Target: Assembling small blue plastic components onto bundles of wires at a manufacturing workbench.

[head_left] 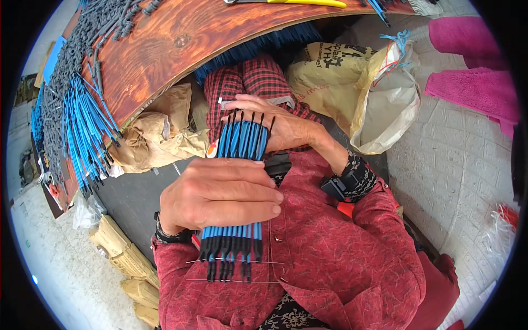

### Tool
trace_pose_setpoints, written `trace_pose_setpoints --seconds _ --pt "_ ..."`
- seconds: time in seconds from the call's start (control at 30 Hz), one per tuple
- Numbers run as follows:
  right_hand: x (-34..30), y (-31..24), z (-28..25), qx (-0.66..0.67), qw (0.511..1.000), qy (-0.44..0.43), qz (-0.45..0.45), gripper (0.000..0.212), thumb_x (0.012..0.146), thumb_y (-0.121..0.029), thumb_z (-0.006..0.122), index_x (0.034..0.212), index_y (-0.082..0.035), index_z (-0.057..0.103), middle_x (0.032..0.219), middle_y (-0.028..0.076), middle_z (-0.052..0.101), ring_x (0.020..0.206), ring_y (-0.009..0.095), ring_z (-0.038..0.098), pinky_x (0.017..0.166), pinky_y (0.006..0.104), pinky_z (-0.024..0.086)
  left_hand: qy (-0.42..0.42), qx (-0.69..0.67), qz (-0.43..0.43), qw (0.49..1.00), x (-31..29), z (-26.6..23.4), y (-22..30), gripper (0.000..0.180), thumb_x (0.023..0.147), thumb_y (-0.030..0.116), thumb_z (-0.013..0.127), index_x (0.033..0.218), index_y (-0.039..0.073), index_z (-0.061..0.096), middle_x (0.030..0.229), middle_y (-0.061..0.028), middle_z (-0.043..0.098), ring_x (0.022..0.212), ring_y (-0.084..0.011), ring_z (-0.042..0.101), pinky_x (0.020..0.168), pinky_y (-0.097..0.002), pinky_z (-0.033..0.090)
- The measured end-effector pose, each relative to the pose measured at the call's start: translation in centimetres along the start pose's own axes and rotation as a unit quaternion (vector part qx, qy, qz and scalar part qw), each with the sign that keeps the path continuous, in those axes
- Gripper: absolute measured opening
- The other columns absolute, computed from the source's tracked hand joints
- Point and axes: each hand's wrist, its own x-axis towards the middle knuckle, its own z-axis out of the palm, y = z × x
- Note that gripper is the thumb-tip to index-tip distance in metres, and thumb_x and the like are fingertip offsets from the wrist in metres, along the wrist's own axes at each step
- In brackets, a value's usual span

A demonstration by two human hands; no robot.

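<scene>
My left hand (220, 192) is closed across the middle of a bundle of thin blue rods with black ends (242, 140), held in front of my chest. At the far end of the bundle, my right hand (291, 129) lies against the black tips with its fingers stretched out, its thumb hidden. Dark sleeves cover the near ends, which hang unevenly in two rows. Two thin straight wires (234, 281) run crosswise at those near ends. A small pale strip shows beside the right fingers; I cannot tell what it is.
A curved wooden tabletop (159, 60) carries heaps of grey pieces (71, 66), blue rods (85, 129) and a yellow-handled tool (308, 3). Crumpled brown paper (159, 137) lies below its edge. To the right stand an open sack (385, 110) and pink cloth-covered surfaces (473, 93).
</scene>
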Motion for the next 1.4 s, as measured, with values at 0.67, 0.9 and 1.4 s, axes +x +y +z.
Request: trace_pose_setpoints --seconds 0.67,0.9,1.4 --pt "3.5 -0.3 -1.8 -0.257 0.952 -0.104 -0.126 0.066 0.09 -0.028 0.059 0.145 0.004 0.04 0.135 0.024 0.053 0.119 0.036 0.056 0.1 0.0424 0.046 -0.041 0.054 -0.021 0.997 -0.8 -0.3 -1.0 0.024 0.083 0.013 0.065 0.103 0.004 0.075 0.109 -0.008 0.074 0.105 -0.0272 0.07 0.096 -0.0417 0.056" --pt "9.0 -2.8 -5.3 -0.079 0.991 -0.094 -0.056 0.072 0.086 -0.02 0.07 0.149 -0.002 0.042 0.148 0.015 0.051 0.139 0.032 0.044 0.119 0.0395 0.032 -0.008 0.14 0.014 0.99 -0.2 -3.6 -0.5 0.028 0.077 0.017 0.067 0.101 0.003 0.073 0.103 -0.0086 0.072 0.099 -0.0292 0.07 0.093 -0.0419 0.057" --pt "12.4 -1.8 -5.8 0.047 0.99 -0.121 0.049 0.085 0.072 -0.02 0.085 0.147 -0.007 0.047 0.133 0.018 0.06 0.123 0.031 0.058 0.105 0.04 0.046 0.143 0.12 -0.045 0.981 -2.9 -4.6 -3.0 0.025 0.08 0.015 0.067 0.101 0.004 0.074 0.101 -0.0092 0.075 0.096 -0.0299 0.073 0.087 -0.0404 0.058"
